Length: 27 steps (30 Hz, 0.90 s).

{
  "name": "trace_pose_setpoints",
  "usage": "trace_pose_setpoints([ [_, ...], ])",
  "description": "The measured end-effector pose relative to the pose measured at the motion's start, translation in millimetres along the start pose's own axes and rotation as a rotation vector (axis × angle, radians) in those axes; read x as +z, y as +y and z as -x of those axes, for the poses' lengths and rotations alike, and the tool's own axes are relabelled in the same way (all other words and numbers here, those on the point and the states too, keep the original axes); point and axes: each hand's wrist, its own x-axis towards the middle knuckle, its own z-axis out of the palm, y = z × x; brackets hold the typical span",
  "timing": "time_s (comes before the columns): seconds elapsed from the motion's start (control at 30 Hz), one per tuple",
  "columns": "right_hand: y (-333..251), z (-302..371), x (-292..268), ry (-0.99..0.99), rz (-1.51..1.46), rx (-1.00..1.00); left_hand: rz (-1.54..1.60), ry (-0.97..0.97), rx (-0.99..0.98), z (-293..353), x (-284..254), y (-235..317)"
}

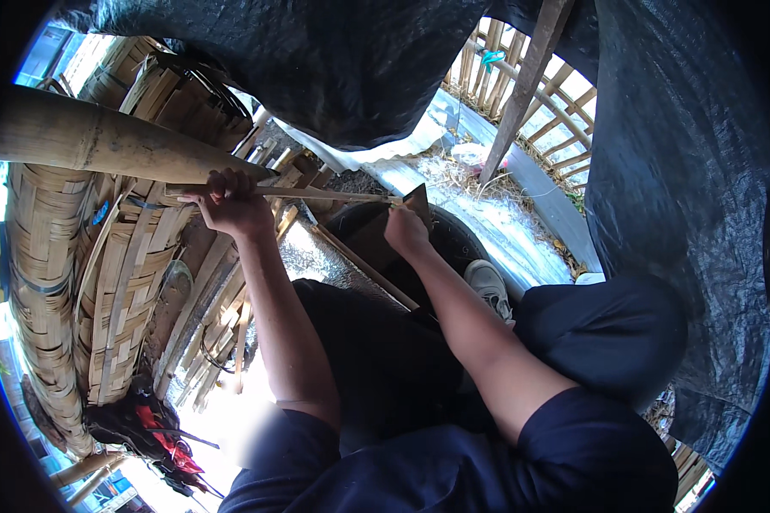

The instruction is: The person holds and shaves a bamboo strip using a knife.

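My left hand is closed around a long thin bamboo strip, which lies nearly level in front of me. One end of the strip sticks out left of the fist, and the other reaches my right hand. That right hand is closed on what looks like a broad-bladed knife. Its dark flat blade rises above the fist, against the strip's right end; the handle is hidden in my fingers. Below the right hand is a round black tub, partly covered by my forearm.
A thick bamboo pole juts in from the left, close to my left hand. Woven bamboo panels stand beneath it. Black sheeting hangs ahead and at right. A slanted wooden post stands beyond the tub. My shoe is beside the tub.
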Motion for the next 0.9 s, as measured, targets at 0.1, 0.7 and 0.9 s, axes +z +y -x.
trace_pose_setpoints([
  [0.1,-62,13,-5,-0.045,-0.062,-0.157,-0.01,-0.116,-0.014,-4,0,3],
  [0.7,-96,29,4,0.094,-0.236,-0.272,0.0,-0.058,-0.033,-1,-1,6],
  [0.9,14,16,6,0.063,-0.016,0.086,-0.024,-0.079,-0.027,-2,3,1],
])
